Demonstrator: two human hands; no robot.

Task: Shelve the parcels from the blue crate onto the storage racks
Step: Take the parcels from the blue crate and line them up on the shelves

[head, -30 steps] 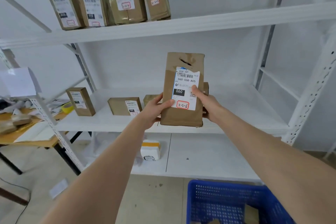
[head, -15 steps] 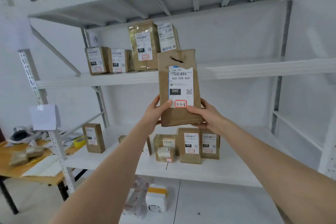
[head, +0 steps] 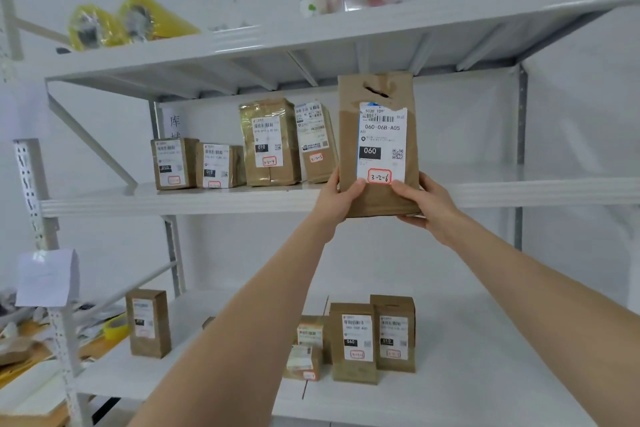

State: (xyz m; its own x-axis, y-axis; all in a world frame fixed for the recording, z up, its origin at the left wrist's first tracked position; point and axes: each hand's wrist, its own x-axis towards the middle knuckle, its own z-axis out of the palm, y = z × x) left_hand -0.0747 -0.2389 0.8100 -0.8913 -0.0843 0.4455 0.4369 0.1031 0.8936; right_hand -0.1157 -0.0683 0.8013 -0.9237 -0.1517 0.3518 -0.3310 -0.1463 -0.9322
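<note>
A tall brown parcel with a white label marked 060 and a red-framed 3-2-6 tag is held upright at the front edge of the middle shelf. My left hand grips its lower left corner, thumb on the label. My right hand grips the lower right corner, fingers under the base. The parcel's bottom hangs just below the shelf's front lip, right of several labelled parcels standing on that shelf. The blue crate is out of view.
The lower shelf carries several brown parcels and one lone box at left. The top shelf holds yellow tape rolls and a clear bag. The middle shelf is bare to the right. A cluttered wooden table stands at far left.
Both hands have raised the parcel from the lower shelf's height up to the middle shelf and rightward. The view has tilted upward, and the blue crate has left the frame.
</note>
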